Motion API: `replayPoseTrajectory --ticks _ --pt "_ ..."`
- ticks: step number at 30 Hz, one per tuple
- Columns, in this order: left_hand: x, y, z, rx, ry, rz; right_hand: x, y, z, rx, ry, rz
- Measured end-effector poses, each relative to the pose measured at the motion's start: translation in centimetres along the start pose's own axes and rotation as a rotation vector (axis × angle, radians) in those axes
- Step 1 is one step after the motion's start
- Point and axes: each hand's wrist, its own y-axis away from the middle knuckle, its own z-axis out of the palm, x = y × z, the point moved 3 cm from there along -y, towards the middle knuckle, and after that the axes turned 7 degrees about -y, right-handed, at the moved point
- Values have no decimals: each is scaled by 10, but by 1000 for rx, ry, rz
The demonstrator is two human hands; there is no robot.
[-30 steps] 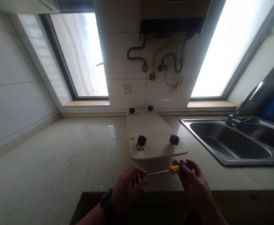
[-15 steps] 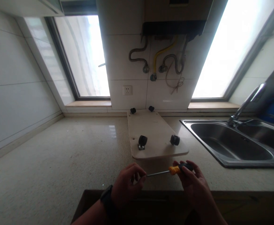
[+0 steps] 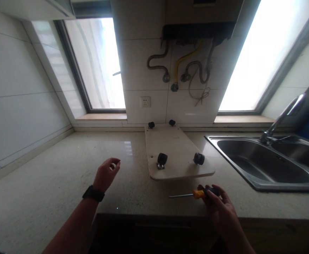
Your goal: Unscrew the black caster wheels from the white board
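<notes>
My right hand (image 3: 219, 204) grips a screwdriver (image 3: 206, 192) by its black and orange handle. Its bare metal shaft points left, above the front of the counter. Over the counter to the left is my left hand (image 3: 107, 175), fingers curled and thumb drawn close to the index fingertip; anything between them is too small or hidden to make out. Between and beyond both hands lies a pale board (image 3: 179, 173), with black caster wheels at its corners facing up. The near-left caster (image 3: 162, 159) and near-right caster (image 3: 199, 158) are closest to me.
A stone counter (image 3: 64, 176) runs under everything. To the right is a steel double sink (image 3: 252, 176) with a tall tap (image 3: 281, 121). Hoses (image 3: 154, 67) hang under a wall-mounted unit, above a wall socket (image 3: 145, 102). Windows stand on both sides.
My left hand has left the screwdriver's tip and moved left and farther over the counter. My right hand still holds the screwdriver in nearly the same place.
</notes>
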Motion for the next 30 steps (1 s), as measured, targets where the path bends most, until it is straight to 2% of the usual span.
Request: replayPoseTrajectory --ticks 2,5,14,18,30 --pt "-31 -5 3 -53 -88 -47 3 -1 -2 10 17 -1" --pt "-63 -7 6 -142 -236 -70 5 -2 -2 13 46 -16" --pt "-116 -10 -2 -243 -440 -198 7 -6 -6 -46 96 -8" --pt "-128 -13 2 -264 -481 -256 9 -7 -7 -63 111 -9" --pt "-132 -15 3 -249 -463 -305 9 -7 -5 -78 144 -12"
